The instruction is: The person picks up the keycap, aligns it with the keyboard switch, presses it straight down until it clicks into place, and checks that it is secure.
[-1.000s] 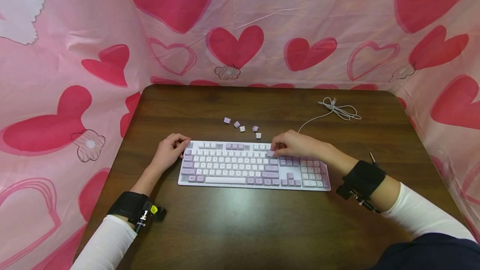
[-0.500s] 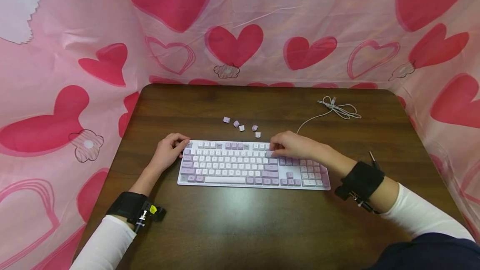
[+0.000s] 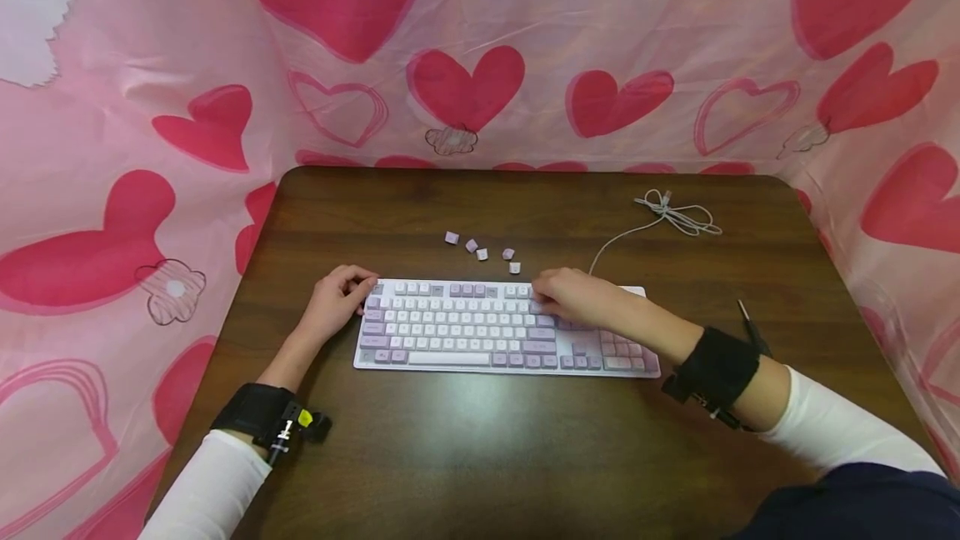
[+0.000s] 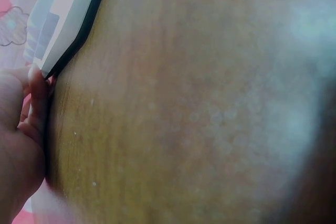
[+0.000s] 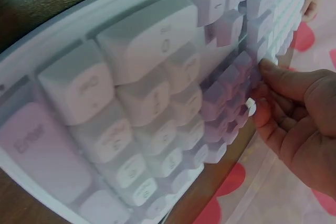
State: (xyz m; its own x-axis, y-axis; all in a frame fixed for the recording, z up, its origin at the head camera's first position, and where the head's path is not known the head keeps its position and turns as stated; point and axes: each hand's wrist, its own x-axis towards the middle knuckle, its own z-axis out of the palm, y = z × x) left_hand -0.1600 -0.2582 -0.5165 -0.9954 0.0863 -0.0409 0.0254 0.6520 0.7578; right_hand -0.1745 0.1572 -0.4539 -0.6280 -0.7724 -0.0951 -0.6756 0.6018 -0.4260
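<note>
Keyboard [image 3: 472,331] lies on table [image 3: 450,448], probably stiff and light, best held by its rim; we see left hand [image 3: 335,302] gripping its far-left corner, can't tell what right hand [image 3: 579,298] grips.

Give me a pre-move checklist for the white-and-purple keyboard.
1. Left hand holding the keyboard: ok, at its far left corner.
2. Right hand gripping something: cannot tell, contact is hidden.
3. Small white and purple plastic keycaps all fitted: not ok, five lie loose beyond the keyboard.
4. White cable's bundle clear of both hands: ok.
5. Slim dark metal-tipped tool off the keyboard: ok, right of it.
</note>
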